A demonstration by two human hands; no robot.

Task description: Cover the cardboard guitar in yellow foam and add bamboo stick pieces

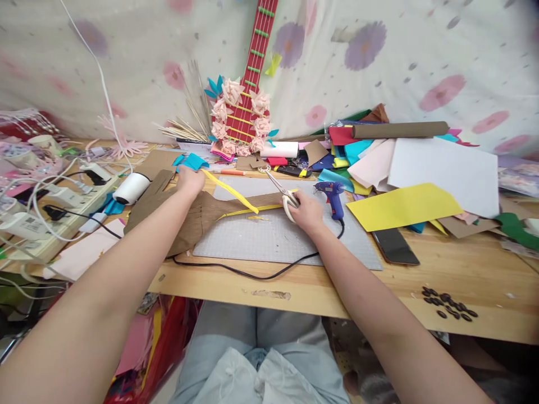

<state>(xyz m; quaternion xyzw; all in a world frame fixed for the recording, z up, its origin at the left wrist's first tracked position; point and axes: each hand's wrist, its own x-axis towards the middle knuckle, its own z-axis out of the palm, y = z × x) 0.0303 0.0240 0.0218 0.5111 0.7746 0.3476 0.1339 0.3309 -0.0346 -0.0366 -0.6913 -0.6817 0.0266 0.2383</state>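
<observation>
Step in hand: trimming. Left hand pinched long yellow foam strip over brown guitar-shaped cardboard cutout. Right hand gripped white-handled scissors, blades parted. Next move likely required blades aligned on strip.

This is a home craft corner, not a factory. A wooden bench is pushed against a flowered cloth that hangs as a backdrop. On the bench lie a grey cutting mat, a blue glue gun and many coloured foam sheets — all hobby materials. A handmade red guitar with paper flowers leans at the back, and a power strip with tangled chargers sits at the left.
</observation>
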